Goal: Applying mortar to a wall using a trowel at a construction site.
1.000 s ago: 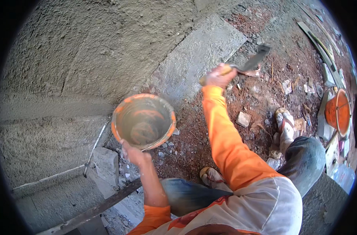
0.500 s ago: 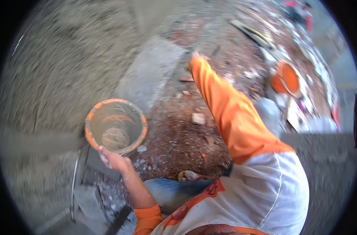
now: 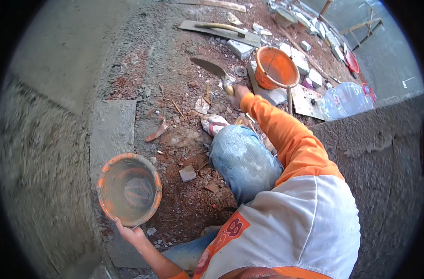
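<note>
You had just one view — the camera on your head, the left one of a pair. It looked almost straight down over your chest and bent knee (image 3: 243,160) at the dirt ground (image 3: 174,93). It sat close to your body, so your orange sleeve (image 3: 286,135) filled much of the right side. The round lens bent the straight edges near the rim — the grey wall (image 3: 40,153) curved on the left. The far rubble at the top looked small. No second view shared the scene.
</note>
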The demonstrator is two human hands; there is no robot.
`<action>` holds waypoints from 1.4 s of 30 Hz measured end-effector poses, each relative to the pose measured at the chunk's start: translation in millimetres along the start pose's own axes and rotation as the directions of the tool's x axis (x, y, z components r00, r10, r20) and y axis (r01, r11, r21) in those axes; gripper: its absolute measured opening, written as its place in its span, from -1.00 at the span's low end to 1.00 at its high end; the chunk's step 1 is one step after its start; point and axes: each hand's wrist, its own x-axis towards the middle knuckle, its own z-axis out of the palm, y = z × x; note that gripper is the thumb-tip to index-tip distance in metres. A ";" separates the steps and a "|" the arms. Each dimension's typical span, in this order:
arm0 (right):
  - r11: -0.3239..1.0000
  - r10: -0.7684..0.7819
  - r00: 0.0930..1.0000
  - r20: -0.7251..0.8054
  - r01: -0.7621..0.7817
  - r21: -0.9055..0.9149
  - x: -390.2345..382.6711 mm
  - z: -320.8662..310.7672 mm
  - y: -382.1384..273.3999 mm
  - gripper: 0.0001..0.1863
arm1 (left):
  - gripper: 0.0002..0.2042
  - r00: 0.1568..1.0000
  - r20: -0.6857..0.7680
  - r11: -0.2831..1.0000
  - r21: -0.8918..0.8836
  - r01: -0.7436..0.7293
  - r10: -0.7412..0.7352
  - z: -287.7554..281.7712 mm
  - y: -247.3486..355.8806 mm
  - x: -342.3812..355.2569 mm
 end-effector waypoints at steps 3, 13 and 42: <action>0.978 0.118 0.982 0.150 -0.141 0.152 -3.5 27.1 25.3 -0.59 | -0.47 0.996 -0.091 0.999 0.043 0.024 -0.020 73.9 -2.4 -6.9; 0.875 0.222 0.766 0.603 -0.430 0.224 -64.7 -115.3 123.9 -0.47 | -0.48 0.933 -0.025 0.823 0.464 0.328 -0.358 513.7 -26.5 -10.2; 0.129 0.792 0.588 0.166 -0.426 0.895 386.6 -499.1 -51.2 -0.52 | -0.40 0.108 -0.023 -0.018 0.998 0.052 -0.994 1073.7 54.9 -194.8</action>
